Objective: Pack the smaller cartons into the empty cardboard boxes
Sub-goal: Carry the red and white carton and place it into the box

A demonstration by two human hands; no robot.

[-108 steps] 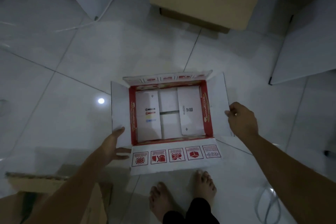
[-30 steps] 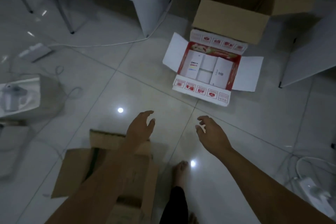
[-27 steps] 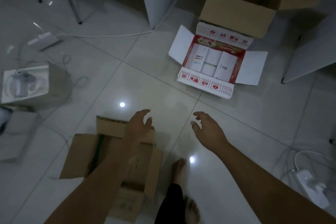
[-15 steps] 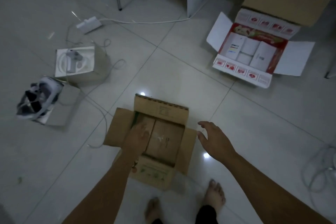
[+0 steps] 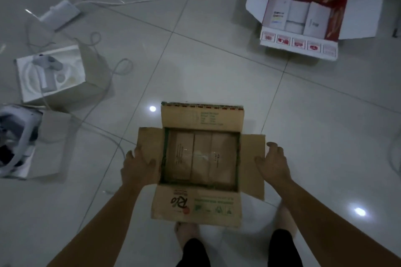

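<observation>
We are standing over the open brown corrugated cardboard box (image 5: 200, 161) at 6 o'clock. Our left hand (image 5: 138, 168) is pressing its left flap flat, fingers spread, gripping nothing; our right hand (image 5: 273, 163) is resting loosely curled on the right flap. Risk: flaps springing inward and snagging anything lowered in. Brown smaller cartons (image 5: 201, 156) are lying inside, apparently filling the floor. At 1 o'clock, the red-and-white printed box (image 5: 299, 44) is holding white cartons (image 5: 297, 17).
</observation>
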